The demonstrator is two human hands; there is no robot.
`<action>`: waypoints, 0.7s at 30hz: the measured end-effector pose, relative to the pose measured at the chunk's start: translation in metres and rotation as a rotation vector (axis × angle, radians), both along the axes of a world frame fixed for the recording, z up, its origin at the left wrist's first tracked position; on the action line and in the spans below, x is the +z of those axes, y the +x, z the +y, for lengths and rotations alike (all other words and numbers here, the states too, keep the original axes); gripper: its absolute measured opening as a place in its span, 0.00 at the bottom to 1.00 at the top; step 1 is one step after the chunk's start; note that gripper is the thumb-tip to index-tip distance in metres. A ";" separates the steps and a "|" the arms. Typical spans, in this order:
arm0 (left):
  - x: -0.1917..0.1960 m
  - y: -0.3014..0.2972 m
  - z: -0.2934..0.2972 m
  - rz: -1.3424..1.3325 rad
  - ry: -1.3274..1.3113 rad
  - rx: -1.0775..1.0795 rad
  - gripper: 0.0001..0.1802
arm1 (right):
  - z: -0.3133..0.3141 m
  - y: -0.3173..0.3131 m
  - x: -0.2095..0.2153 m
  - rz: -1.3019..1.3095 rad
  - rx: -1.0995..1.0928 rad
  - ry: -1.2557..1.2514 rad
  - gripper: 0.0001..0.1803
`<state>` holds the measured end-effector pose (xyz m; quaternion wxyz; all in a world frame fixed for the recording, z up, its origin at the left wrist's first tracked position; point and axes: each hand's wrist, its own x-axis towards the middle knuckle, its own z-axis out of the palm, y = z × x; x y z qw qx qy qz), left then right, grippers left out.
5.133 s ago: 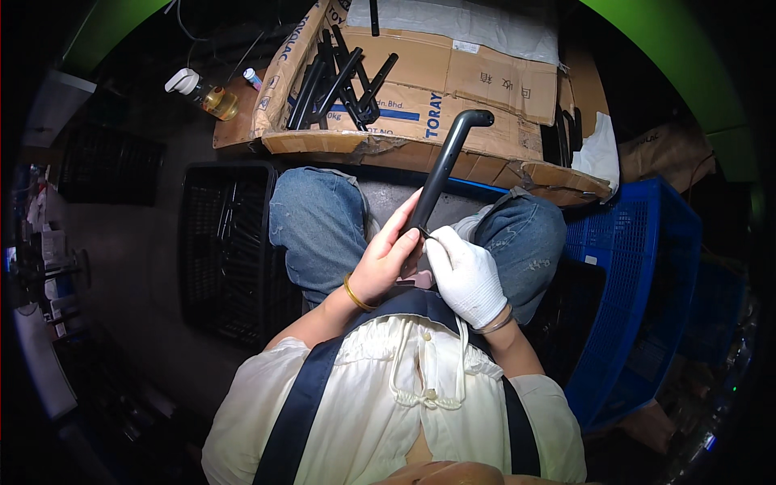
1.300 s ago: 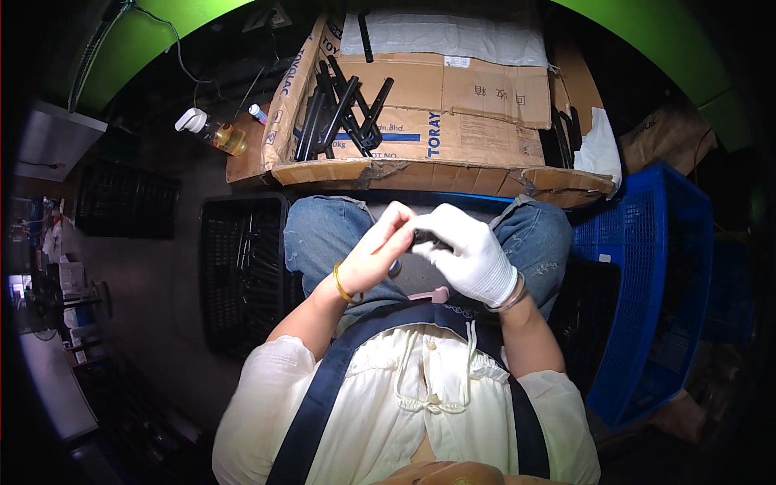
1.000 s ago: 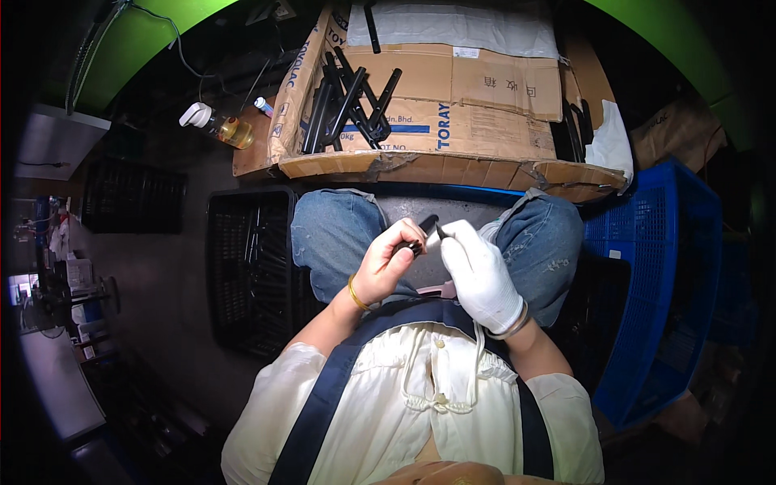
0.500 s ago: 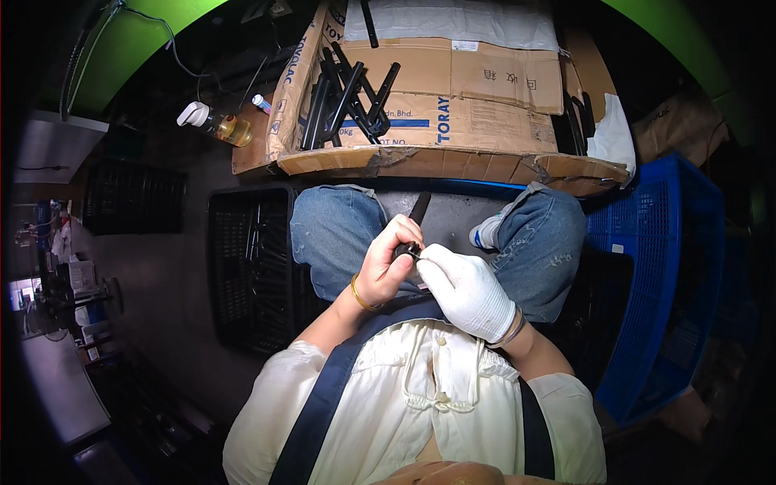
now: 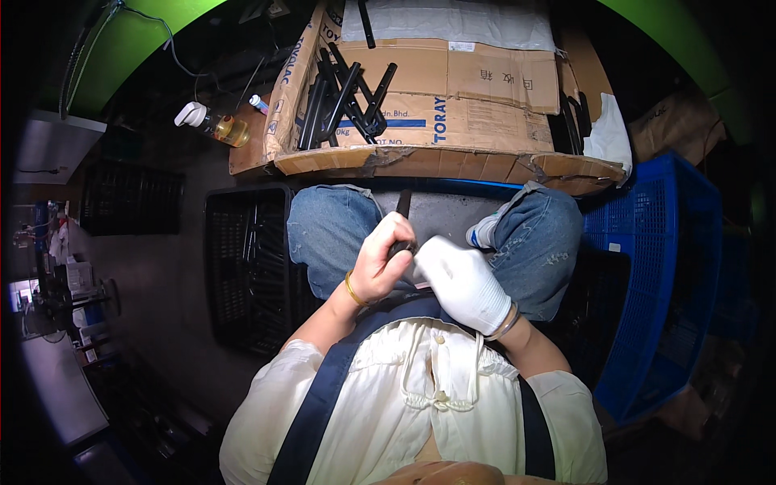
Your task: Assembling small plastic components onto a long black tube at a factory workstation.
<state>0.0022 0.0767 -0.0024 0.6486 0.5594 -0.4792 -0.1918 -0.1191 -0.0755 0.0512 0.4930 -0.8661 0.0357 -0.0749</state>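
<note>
Between my knees, my bare left hand (image 5: 380,260) is closed around a black rod-like part (image 5: 403,205). The part's far end sticks out beyond the fist, and its thicker near end shows beside the thumb. Just right of that end is my right hand (image 5: 465,284), in a white knit glove. Its fingers are smeared by motion, so whether they hold anything does not show. Ahead of my knees, several black tubular parts (image 5: 343,101) lie crossed on the left side of an open cardboard box (image 5: 477,166).
A black crate (image 5: 212,267) of dark parts stands left of my legs. To the right is a blue plastic crate (image 5: 638,234). A spray bottle (image 5: 230,129) with yellowish liquid stands left of the box. White wrapping (image 5: 610,133) hangs over the box's right corner.
My right hand has drawn slightly away from the black part's near end and is blurred now. My left hand has turned the part a little, its far end swinging left.
</note>
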 end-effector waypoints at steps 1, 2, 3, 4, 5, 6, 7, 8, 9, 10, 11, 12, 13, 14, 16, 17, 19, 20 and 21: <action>0.000 0.002 0.001 -0.052 -0.054 -0.016 0.13 | -0.008 0.003 -0.018 -0.120 0.000 -0.188 0.06; 0.001 0.002 0.000 -0.054 -0.056 -0.014 0.13 | -0.023 0.005 -0.027 -0.064 -0.082 -0.188 0.06; 0.001 0.003 -0.003 -0.006 -0.075 0.003 0.14 | -0.025 -0.004 -0.026 0.061 -0.164 0.057 0.08; -0.002 0.003 -0.006 0.043 -0.094 0.026 0.16 | -0.024 -0.002 -0.014 0.090 -0.182 0.120 0.08; -0.002 0.002 -0.006 0.091 -0.107 0.044 0.17 | -0.018 0.000 -0.001 0.120 -0.206 0.188 0.09; -0.006 -0.001 -0.002 0.107 -0.107 0.046 0.19 | -0.010 -0.002 0.002 0.125 -0.197 0.214 0.10; -0.008 -0.008 0.001 0.173 -0.099 0.043 0.21 | -0.006 -0.002 0.005 0.127 -0.187 0.234 0.10; -0.010 -0.007 -0.001 0.172 -0.107 0.048 0.21 | -0.002 0.003 0.018 0.200 -0.227 0.355 0.10; -0.011 -0.006 -0.003 0.172 -0.114 0.054 0.22 | 0.003 0.007 0.015 0.199 -0.223 0.353 0.10; -0.009 -0.006 -0.003 0.170 -0.116 0.053 0.22 | 0.009 0.011 0.010 0.100 -0.227 0.359 0.10; -0.008 -0.005 -0.003 0.154 -0.087 0.067 0.22 | 0.014 0.014 0.007 0.001 -0.230 0.365 0.11; -0.006 -0.005 -0.003 0.137 -0.058 0.081 0.23 | 0.018 0.018 0.008 0.082 -0.221 0.460 0.14; -0.005 -0.004 -0.002 0.137 -0.059 0.084 0.23 | 0.017 0.021 0.006 0.081 -0.219 0.459 0.14; -0.004 -0.003 -0.001 0.125 -0.024 0.104 0.24 | 0.015 0.025 0.002 0.118 -0.187 0.498 0.13; -0.007 0.000 0.000 0.120 -0.002 0.141 0.25 | 0.012 0.031 0.002 0.252 -0.158 0.591 0.11; -0.009 0.000 0.000 0.117 -0.004 0.148 0.25 | 0.012 0.032 -0.002 0.251 -0.150 0.589 0.11; -0.008 -0.002 -0.005 0.306 -0.181 0.185 0.26 | 0.011 0.033 -0.017 0.328 -0.293 0.719 0.09; -0.004 -0.001 -0.007 0.409 -0.220 0.183 0.27 | 0.010 0.030 -0.020 0.301 -0.323 0.757 0.08; -0.001 0.001 -0.010 0.548 -0.271 0.164 0.27 | 0.009 0.025 -0.020 0.227 -0.337 0.720 0.07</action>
